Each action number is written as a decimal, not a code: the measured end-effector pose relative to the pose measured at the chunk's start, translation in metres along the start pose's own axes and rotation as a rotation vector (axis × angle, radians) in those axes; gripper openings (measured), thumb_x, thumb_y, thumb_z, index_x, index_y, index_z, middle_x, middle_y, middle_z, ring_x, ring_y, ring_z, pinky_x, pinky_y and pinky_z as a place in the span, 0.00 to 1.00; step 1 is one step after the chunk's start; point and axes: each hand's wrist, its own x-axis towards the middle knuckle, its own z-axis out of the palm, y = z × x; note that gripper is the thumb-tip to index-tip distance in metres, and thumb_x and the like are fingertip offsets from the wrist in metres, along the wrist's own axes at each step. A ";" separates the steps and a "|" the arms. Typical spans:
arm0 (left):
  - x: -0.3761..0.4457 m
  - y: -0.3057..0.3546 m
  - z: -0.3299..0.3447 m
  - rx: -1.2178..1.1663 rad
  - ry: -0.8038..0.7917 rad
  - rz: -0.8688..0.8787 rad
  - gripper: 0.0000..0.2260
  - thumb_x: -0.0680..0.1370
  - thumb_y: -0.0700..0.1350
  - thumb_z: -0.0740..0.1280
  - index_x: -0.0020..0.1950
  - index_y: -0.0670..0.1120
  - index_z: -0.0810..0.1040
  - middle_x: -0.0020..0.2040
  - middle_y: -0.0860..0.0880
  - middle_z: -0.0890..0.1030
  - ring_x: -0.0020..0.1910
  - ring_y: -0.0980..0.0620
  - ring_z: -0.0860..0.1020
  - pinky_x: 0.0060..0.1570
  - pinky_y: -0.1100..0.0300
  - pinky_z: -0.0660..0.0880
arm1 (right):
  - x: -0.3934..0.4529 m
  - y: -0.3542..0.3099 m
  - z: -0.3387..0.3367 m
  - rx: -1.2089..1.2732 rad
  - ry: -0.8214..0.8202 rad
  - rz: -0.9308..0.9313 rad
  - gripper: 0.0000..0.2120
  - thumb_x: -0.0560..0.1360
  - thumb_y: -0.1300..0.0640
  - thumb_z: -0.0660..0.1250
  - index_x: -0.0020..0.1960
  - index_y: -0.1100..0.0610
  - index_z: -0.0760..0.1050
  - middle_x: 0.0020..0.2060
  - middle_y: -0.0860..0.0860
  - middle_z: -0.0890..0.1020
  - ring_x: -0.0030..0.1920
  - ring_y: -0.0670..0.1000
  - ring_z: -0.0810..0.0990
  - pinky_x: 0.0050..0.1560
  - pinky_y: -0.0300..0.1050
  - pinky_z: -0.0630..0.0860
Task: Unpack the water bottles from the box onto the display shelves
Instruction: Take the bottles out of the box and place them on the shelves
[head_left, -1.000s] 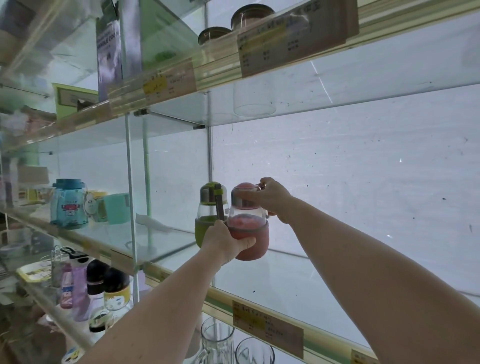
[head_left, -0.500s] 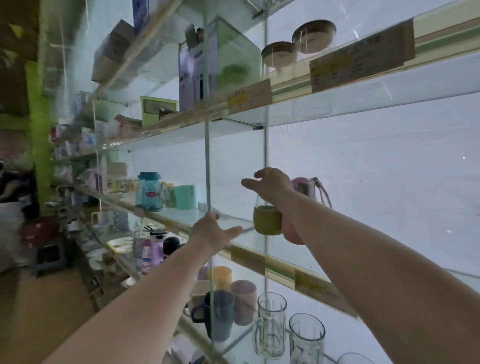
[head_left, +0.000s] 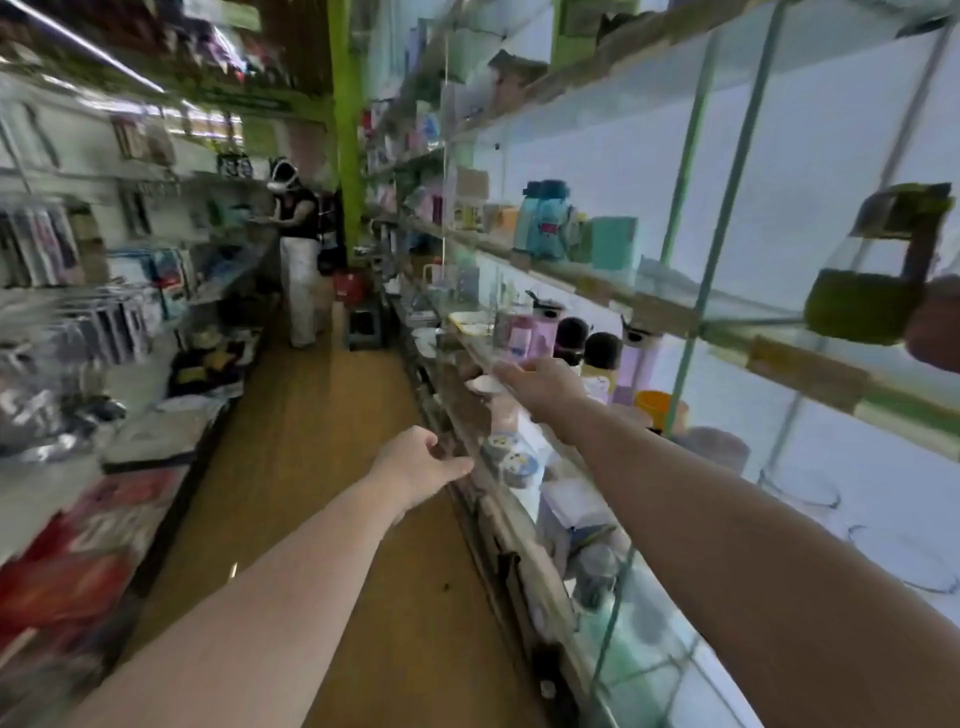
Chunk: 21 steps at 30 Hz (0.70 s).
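Observation:
The green water bottle (head_left: 878, 280) stands on the glass display shelf (head_left: 675, 306) at the far right, blurred by motion. A sliver of the pink water bottle (head_left: 935, 332) shows beside it at the frame's right edge. My left hand (head_left: 415, 467) hangs over the aisle floor with fingers loosely apart and nothing in it. My right hand (head_left: 540, 384) reaches out level with a lower shelf's front edge, fingers spread and empty. Both hands are well left of the two bottles. The box is not in view.
Glass shelves (head_left: 519, 467) run along the right with bottles, cups and mugs. A blue bottle (head_left: 545, 218) and a teal cup (head_left: 613, 244) stand further along. A person (head_left: 298, 249) stands down the wooden-floored aisle (head_left: 311, 441). Packaged goods (head_left: 78, 338) fill the left counter.
Both hands have let go of the green and pink bottles, which stay on the shelf. The view has swung left down the aisle and both arms have dropped away from the shelf.

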 end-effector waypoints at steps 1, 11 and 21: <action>-0.002 -0.023 0.003 0.002 0.003 -0.063 0.28 0.75 0.53 0.68 0.71 0.45 0.65 0.69 0.44 0.69 0.65 0.43 0.71 0.62 0.51 0.72 | -0.001 0.011 0.022 -0.005 -0.053 0.019 0.17 0.77 0.45 0.60 0.39 0.58 0.73 0.29 0.50 0.70 0.36 0.53 0.71 0.41 0.45 0.72; -0.024 -0.239 0.090 -0.012 -0.144 -0.560 0.28 0.75 0.51 0.68 0.71 0.43 0.64 0.71 0.45 0.67 0.67 0.45 0.69 0.66 0.51 0.68 | -0.058 0.185 0.227 -0.120 -0.515 0.354 0.26 0.78 0.44 0.59 0.68 0.60 0.69 0.63 0.56 0.76 0.61 0.57 0.75 0.60 0.50 0.74; -0.012 -0.368 0.204 -0.020 -0.297 -0.732 0.27 0.75 0.50 0.67 0.71 0.43 0.65 0.70 0.44 0.68 0.67 0.46 0.69 0.62 0.57 0.67 | -0.087 0.335 0.317 -0.131 -0.664 0.600 0.25 0.77 0.46 0.61 0.68 0.60 0.69 0.60 0.56 0.77 0.54 0.56 0.77 0.55 0.48 0.75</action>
